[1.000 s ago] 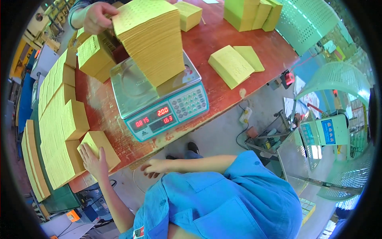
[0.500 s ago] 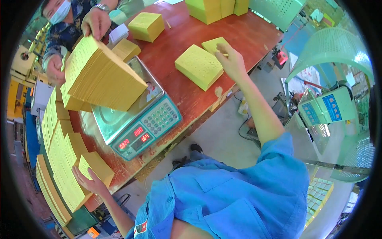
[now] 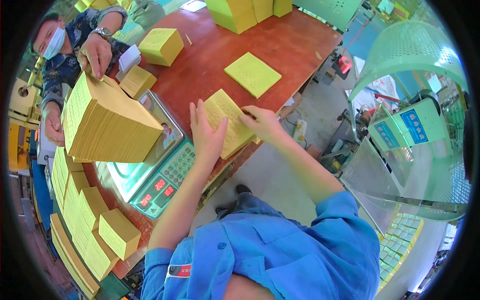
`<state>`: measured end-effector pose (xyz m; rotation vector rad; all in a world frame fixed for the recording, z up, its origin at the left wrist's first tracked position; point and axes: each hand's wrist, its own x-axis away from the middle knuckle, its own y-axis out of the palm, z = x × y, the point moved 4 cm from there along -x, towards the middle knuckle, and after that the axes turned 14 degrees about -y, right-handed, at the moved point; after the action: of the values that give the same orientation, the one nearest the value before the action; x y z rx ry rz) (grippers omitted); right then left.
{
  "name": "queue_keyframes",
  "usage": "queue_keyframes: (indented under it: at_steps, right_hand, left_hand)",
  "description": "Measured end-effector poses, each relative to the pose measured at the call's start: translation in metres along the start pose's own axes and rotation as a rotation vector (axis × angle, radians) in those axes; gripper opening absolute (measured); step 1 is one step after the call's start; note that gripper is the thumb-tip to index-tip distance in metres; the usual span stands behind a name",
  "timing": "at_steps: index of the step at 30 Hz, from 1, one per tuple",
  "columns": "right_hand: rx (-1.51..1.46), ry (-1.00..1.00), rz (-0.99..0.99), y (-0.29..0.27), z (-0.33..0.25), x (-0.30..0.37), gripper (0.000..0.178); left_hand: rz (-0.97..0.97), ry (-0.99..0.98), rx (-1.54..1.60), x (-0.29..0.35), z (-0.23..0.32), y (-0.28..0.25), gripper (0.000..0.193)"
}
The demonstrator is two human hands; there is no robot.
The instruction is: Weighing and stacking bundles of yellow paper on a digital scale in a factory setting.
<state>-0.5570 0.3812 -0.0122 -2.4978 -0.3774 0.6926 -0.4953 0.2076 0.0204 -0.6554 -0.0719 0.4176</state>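
- The left hand [image 3: 206, 135] is staying half open: its fingers are stretching along the left side of a yellow paper stack [image 3: 237, 136], and its thumb is lying over the top.
- The right hand [image 3: 262, 122] is curling its fingers at the stack's right edge; I cannot tell how firmly it is gripping, since the fingertips are partly hiding.
- That stack is lying at the near edge of the red worktop [image 3: 205, 50], just right of the scale [image 3: 162, 187], whose display is glowing red.
- A yellow block [image 3: 119, 232] is standing at the worktop's left end, beside rows of similar blocks [image 3: 80, 212].
- A flatter yellow pad [image 3: 252, 74] is lying beyond the hands, apart from them.
- A tall stack [image 3: 112, 127] is tilting above the scale's metal pan; a masked co-worker [image 3: 62, 70] is holding it at the top and left side.
- Farther off, a yellow block with a speckled top [image 3: 161, 46] is sitting alone, and larger yellow piles [image 3: 231, 16] are standing at the far edge.
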Motion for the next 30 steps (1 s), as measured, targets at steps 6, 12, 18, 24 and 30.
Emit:
queue_keyframes:
  at_steps: [6, 12, 18, 24, 30]
  right_hand:
    - [0.448, -0.090, 0.347, -0.063, 0.084, -0.055, 0.044]
    - [0.630, 0.084, 0.067, -0.041, 0.101, -0.068, 0.047]
    - [0.591, -0.017, 0.234, -0.054, 0.065, 0.010, 0.045]
    - [-0.329, 0.489, 0.510, -0.052, 0.116, 0.068, 0.038]
    - [-0.544, 0.632, 0.313, -0.055, 0.098, 0.052, 0.019]
  left_hand:
    - [0.096, 0.176, -0.440, 0.001, 0.003, 0.041, 0.063]
    - [0.105, 0.147, -0.460, -0.001, 0.002, 0.039, 0.061]
    - [0.113, 0.130, -0.448, 0.000, 0.004, 0.031, 0.061]
    - [0.094, 0.132, -0.421, 0.002, 0.007, 0.033, 0.062]
    - [0.136, 0.123, -0.436, -0.013, 0.009, 0.036, 0.062]
